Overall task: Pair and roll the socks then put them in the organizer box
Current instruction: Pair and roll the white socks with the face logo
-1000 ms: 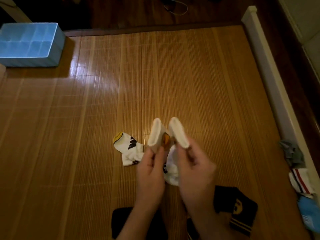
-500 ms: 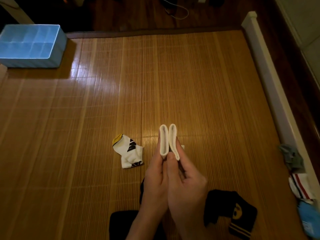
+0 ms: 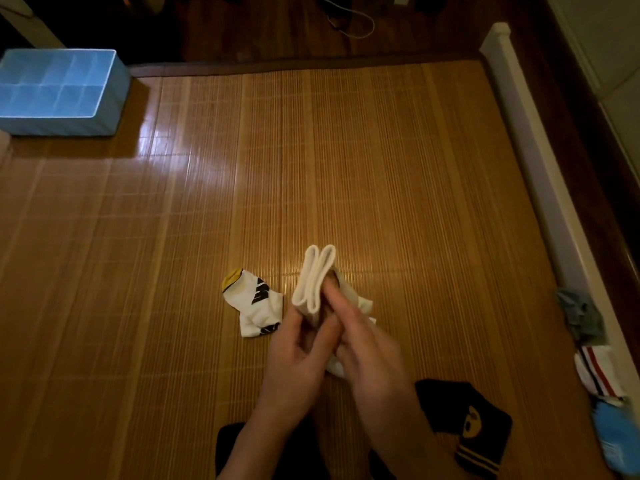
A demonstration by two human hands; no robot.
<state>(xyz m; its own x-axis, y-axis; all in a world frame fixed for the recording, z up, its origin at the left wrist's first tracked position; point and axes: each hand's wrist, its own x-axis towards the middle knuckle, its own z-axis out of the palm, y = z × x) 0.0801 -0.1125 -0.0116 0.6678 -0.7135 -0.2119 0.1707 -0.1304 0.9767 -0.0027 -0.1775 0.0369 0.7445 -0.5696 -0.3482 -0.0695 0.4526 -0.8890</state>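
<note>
Both hands hold a pair of white socks (image 3: 314, 278) above the bamboo mat, the two cuffs side by side and pointing away from me. My left hand (image 3: 294, 358) grips the pair from the left and below. My right hand (image 3: 367, 355) lies against the right side, its fingertips pushed in at the cuffs. A second white sock with a yellow toe and black marks (image 3: 252, 303) lies flat just left of the hands. The blue organizer box (image 3: 100, 109) with several compartments stands at the mat's far left corner.
A black sock with a yellow emblem (image 3: 464, 427) lies at the near right, another black sock (image 3: 232, 452) under my forearms. Along the right edge lie a grey sock (image 3: 578, 317), a white striped sock (image 3: 599, 372) and a blue sock (image 3: 616, 441). A white rail (image 3: 530, 143) borders the mat.
The two cuffs, held apart a second ago, have come together. The pair now tilts to the left and my right fingers have moved in at the cuffs.
</note>
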